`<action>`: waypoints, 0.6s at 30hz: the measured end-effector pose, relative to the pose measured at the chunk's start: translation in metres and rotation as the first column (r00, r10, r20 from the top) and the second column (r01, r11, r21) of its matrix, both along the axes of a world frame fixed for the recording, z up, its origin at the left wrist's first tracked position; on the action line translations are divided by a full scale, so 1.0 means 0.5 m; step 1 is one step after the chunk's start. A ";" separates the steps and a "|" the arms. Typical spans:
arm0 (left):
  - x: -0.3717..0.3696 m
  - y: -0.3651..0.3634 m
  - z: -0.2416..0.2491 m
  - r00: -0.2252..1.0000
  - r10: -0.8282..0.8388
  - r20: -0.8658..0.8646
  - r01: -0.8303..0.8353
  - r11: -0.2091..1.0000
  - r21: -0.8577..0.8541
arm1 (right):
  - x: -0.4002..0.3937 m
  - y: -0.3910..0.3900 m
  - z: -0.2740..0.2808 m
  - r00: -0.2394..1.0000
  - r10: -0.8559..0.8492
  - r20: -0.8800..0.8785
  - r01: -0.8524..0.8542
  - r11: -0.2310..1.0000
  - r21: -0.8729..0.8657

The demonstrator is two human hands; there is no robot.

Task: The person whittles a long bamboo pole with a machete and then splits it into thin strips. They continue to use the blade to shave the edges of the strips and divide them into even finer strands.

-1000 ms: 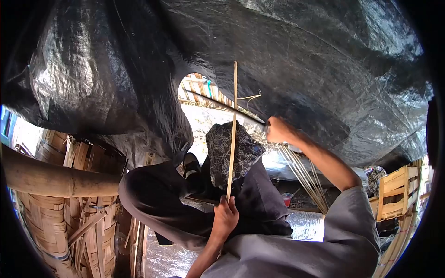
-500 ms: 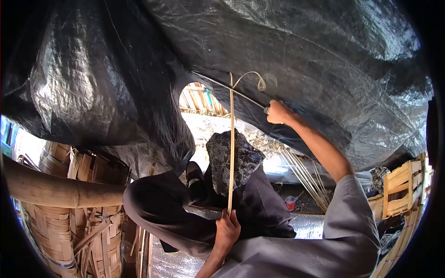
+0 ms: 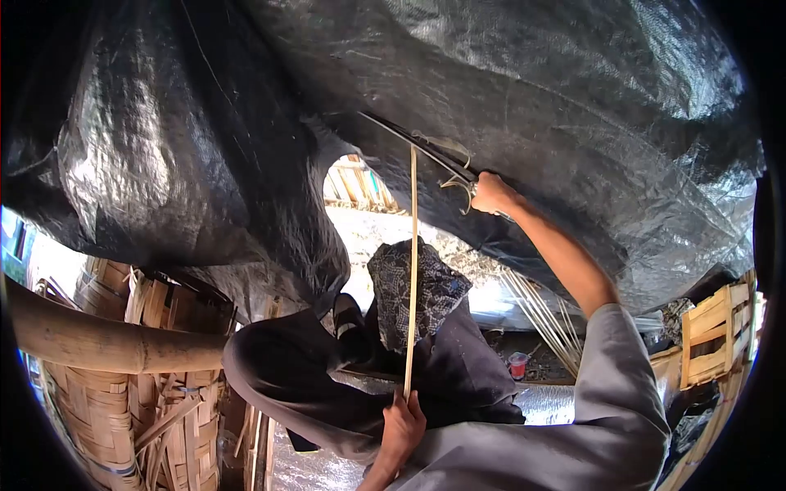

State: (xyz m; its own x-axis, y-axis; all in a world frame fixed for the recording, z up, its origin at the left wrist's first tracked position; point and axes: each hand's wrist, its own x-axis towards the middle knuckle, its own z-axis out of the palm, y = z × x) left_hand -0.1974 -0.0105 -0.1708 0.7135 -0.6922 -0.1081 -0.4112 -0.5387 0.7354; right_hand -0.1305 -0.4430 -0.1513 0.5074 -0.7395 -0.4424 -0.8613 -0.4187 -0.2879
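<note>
A long pale strip (image 3: 413, 270) stands nearly upright in the view, its lower end pinched in my left hand (image 3: 404, 424) near my lap. My right hand (image 3: 496, 195) is closed round the handle of a long thin blade (image 3: 426, 150), which slants up and to the left across the strip's top end. A curled thin shaving (image 3: 463, 190) hangs by the blade near my right hand. A dark patterned cloth (image 3: 417, 286) lies over my knee behind the strip.
Black plastic sheeting (image 3: 565, 114) hangs in front and above. A thick bamboo pole (image 3: 106, 337) and woven baskets (image 3: 102, 417) are at the left. Thin sticks (image 3: 544, 319), a red cup (image 3: 517, 365) and a wooden crate (image 3: 711, 337) are at the right.
The blade has turned to show its broad side near the strip's top. The shaving has shifted down toward my right hand. My left hand keeps its hold on the strip.
</note>
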 end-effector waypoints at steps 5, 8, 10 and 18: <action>-0.020 0.041 -0.061 0.980 -0.044 0.193 0.048 0.999 -0.017 | -0.026 0.018 -0.063 0.903 0.344 -0.255 -0.396 0.898 -0.190; -0.015 0.039 -0.064 0.980 -0.039 0.195 0.052 0.997 -0.060 | -0.053 0.071 -0.147 0.709 0.521 -0.476 -0.556 0.828 0.078; -0.006 0.037 -0.069 0.983 -0.019 0.182 0.037 0.994 -0.100 | -0.106 0.108 -0.203 0.781 0.483 -0.396 -0.468 0.872 0.142; 0.063 0.003 0.012 0.236 0.031 -0.971 -0.170 0.985 -0.010 | -0.324 0.167 -0.236 0.980 -0.025 -0.197 0.089 0.942 0.323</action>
State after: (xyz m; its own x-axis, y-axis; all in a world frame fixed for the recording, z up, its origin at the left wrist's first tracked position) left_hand -0.1658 -0.0091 -0.1650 0.1833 -0.6778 -0.7121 0.6981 -0.4203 0.5797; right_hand -0.2923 -0.3595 -0.2691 0.3530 -0.5621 -0.7480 -0.9325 -0.2768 -0.2322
